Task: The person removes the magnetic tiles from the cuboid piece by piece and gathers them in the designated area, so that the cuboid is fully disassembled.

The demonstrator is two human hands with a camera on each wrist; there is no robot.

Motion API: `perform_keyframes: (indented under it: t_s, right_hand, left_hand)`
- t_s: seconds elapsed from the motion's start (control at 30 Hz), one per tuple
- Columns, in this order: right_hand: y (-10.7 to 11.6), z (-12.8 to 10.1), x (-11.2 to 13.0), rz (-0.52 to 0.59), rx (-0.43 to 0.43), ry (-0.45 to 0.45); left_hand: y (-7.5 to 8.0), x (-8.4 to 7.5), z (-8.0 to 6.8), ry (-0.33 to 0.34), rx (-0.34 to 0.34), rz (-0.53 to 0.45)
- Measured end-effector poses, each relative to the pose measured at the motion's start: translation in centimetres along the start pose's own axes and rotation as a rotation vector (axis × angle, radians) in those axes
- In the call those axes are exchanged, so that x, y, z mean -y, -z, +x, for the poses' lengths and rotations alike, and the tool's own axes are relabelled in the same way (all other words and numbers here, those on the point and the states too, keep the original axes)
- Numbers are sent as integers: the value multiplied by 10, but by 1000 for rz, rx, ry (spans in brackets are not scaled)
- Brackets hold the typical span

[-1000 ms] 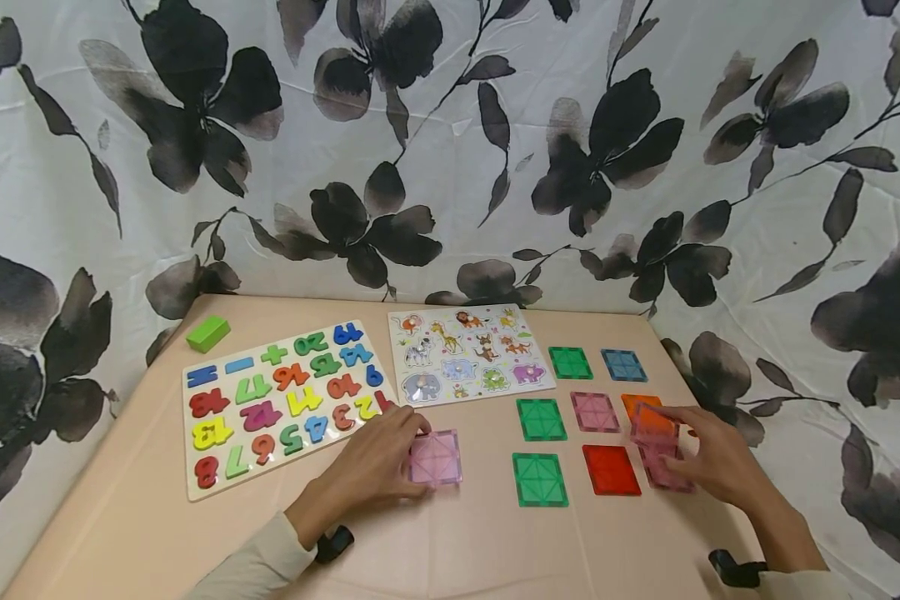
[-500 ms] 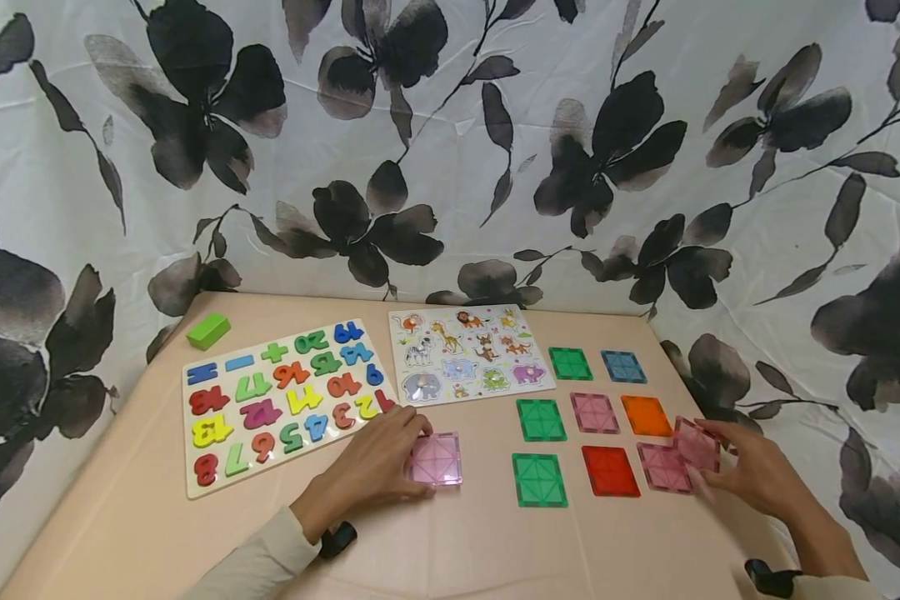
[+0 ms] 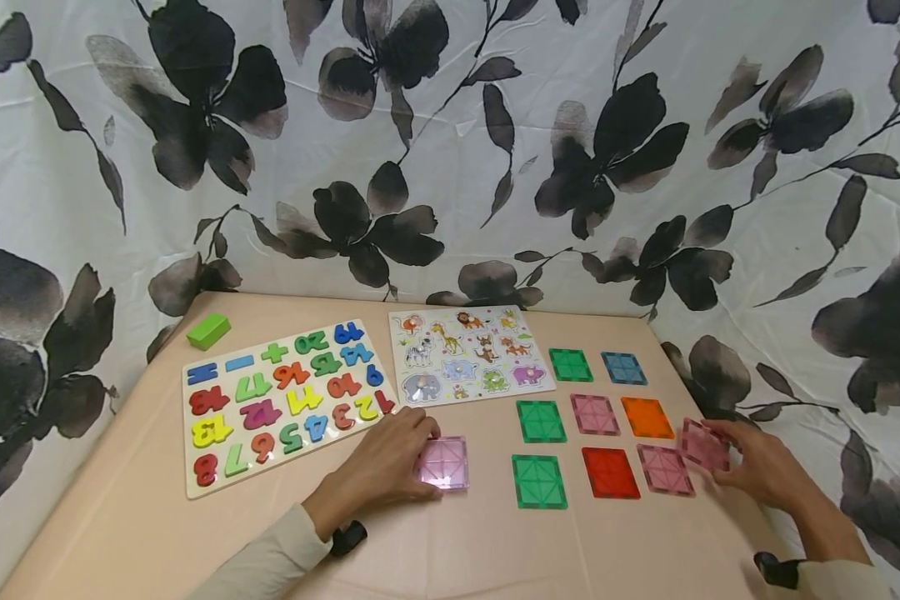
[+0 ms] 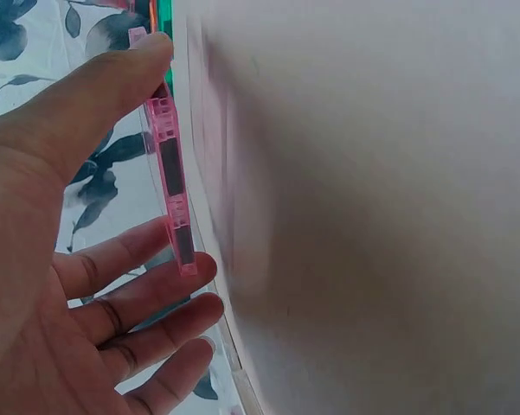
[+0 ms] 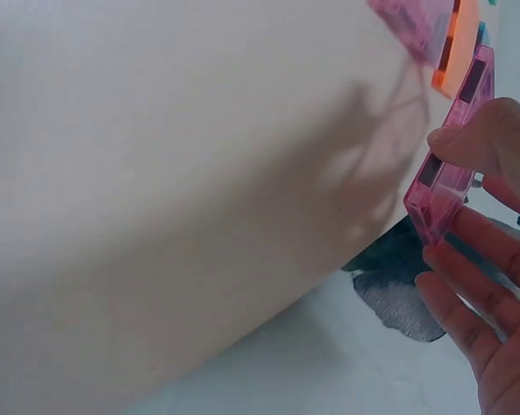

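In the head view my left hand (image 3: 386,462) pinches a pink magnetic tile (image 3: 444,463) by its left side, near the table's middle. The left wrist view shows that tile (image 4: 171,173) edge-on between thumb and fingers, above the table. At the right, my right hand (image 3: 765,467) pinches another pink magnetic tile (image 3: 705,445), raised and tilted; the right wrist view shows this tile (image 5: 450,156) with its shadow on the table. Just left of it lies a pink tile (image 3: 666,470), beside a red tile (image 3: 611,472) and below an orange tile (image 3: 647,417).
Green tiles (image 3: 541,482), a pink tile (image 3: 595,414) and a blue tile (image 3: 623,367) lie spaced in rows. Behind them is an animal puzzle board (image 3: 468,354). A number puzzle board (image 3: 285,408) and a green block (image 3: 208,332) lie left. Floral cloth (image 3: 480,167) hangs behind.
My right hand has carried its pink tile rightward, from over the orange and lying pink tiles to beside them. The left hand has shifted slightly right with its tile.
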State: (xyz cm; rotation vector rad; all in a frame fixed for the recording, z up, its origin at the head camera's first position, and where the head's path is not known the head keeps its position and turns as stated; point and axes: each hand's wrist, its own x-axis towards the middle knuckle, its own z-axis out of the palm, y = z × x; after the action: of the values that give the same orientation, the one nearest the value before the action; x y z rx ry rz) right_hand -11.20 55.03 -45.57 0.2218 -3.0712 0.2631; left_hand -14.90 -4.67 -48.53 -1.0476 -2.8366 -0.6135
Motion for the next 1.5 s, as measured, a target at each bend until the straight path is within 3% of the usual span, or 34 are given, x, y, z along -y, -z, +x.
perform_keyframes:
  t_s: [0.37, 0.57, 0.9, 1.0, 1.17, 1.3, 1.5]
  right_hand:
    - [-7, -13, -21, -21, 73, -22]
    - [-11, -16, -20, -1, 111, -41]
    - [-12, -20, -13, 2, 114, 16]
    - [-12, -23, -6, 29, 75, 19]
    - [-13, -21, 13, 53, -76, 24]
    - [-12, -15, 30, 66, -134, -10]
    - [-12, 3, 65, -44, -198, -30]
  left_hand:
    - [-4, -5, 2, -39, -36, 30]
    - [-7, -5, 3, -29, -24, 40]
    - [-11, -7, 1, -8, 8, 13]
    - [-10, -7, -2, 14, 13, -5]
    - [-1, 2, -8, 91, -3, 23]
    - [15, 15, -15, 149, -70, 61]
    - [44, 42, -28, 249, -130, 73]
